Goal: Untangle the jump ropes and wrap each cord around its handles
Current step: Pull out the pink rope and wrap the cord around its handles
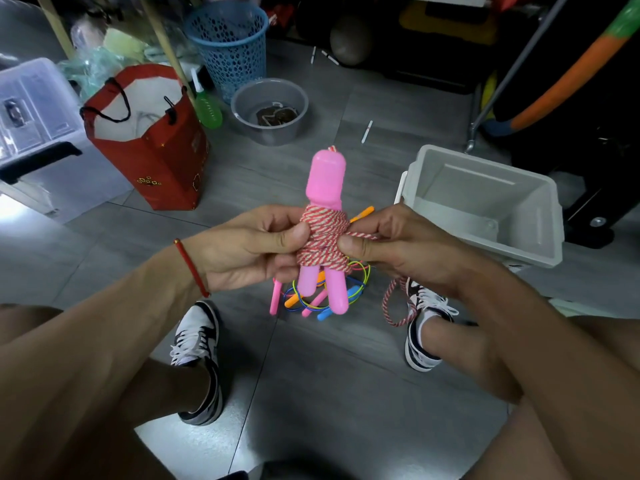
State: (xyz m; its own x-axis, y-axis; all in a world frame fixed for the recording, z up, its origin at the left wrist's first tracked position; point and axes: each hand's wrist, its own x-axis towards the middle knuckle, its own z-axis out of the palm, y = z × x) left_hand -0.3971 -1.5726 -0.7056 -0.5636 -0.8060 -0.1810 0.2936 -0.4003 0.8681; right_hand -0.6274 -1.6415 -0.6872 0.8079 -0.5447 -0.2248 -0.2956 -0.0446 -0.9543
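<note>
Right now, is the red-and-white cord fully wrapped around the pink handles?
No: a loose loop of the red-and-white cord hangs below the right hand, not yet wound onto the pink handles.

Wound cord (323, 237) hides the middle of the pink handles (327, 178); hands (249, 247) cover its sides; the basin's (270, 110) contents stay unclear.

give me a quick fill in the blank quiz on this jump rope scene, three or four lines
1. The pink handles are wrapped in a ____ and white striped cord.
2. The right hand pinches the loose ____ end.
3. The left hand has a red ____ at its wrist.
4. The red bag stands on the ____.

Missing words: red; cord; string; floor
</note>
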